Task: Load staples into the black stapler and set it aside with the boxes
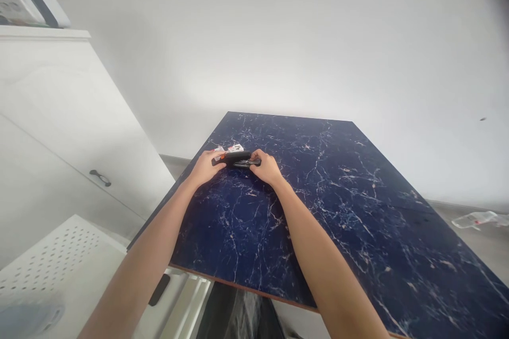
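Note:
A black stapler [239, 157] lies sideways on the dark blue marbled table [246, 238], its long upper arm apart from a thinner, shiny lower part. My left hand [205, 167] is closed round its left end, where a bit of orange shows. At the right end, the fingers of my right hand [266, 167] pinch the stapler. Just behind it sit small white boxes with red marks; one box [236, 148] shows plainly, while another is partly hidden by my left hand.
A white cabinet [59, 116] with a dark handle [100, 177] stands left of the table. Below it is a white perforated surface [51, 254]. The pale wall [294, 37] rises behind the table. Clear plastic packaging [479, 219] lies beyond the right edge.

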Available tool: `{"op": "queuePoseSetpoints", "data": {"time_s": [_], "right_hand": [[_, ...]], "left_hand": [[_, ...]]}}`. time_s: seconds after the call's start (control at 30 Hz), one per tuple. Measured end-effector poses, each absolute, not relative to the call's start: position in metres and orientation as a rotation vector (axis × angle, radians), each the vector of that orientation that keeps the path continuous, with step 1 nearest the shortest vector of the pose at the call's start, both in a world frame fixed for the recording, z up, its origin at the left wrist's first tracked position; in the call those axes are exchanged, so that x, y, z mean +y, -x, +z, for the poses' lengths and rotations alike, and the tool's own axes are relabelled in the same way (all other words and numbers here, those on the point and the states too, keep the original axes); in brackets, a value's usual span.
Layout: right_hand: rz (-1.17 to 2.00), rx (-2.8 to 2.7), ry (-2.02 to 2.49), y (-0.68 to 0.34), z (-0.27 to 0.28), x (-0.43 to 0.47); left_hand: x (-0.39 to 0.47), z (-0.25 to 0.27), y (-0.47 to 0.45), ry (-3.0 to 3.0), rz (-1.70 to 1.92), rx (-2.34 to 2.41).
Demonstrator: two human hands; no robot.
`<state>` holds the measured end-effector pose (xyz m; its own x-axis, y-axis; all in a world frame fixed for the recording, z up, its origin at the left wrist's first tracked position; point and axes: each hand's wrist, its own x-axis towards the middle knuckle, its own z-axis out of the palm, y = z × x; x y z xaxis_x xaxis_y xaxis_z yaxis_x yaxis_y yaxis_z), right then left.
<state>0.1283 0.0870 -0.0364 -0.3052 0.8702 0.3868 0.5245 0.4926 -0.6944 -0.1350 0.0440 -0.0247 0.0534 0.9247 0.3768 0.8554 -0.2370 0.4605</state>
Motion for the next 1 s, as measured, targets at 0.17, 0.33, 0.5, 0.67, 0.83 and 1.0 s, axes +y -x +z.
{"op": "queuePoseSetpoints", "data": {"time_s": [0.17, 0.33, 0.5, 0.67, 0.83, 1.0], "right_hand": [[0.538, -2.055, 1.157, -0.147, -0.041, 0.09], [0.21, -2.249, 1.112, -0.144, -0.041, 0.085], [0.306, -2.145, 1.211, -0.141, -0.036, 0.082], [0.437, -1.655, 1.333, -0.151, -0.036, 0.085], [0.275, -1.712, 1.564, -0.154, -0.038, 0.069], [0.206, -1.853, 1.577, -0.143, -0.033, 0.046]], "left_hand": [[0.045, -0.025, 0.135, -2.188, 0.909, 1.85], [0.045, -0.025, 0.132, -2.182, 0.904, 1.897], [0.045, -0.025, 0.132, -2.19, 0.903, 1.864], [0.041, -0.022, 0.129, -2.147, 0.899, 1.894], [0.041, -0.02, 0.128, -2.167, 0.888, 1.874], [0.043, -0.022, 0.129, -2.182, 0.937, 1.86]]}}
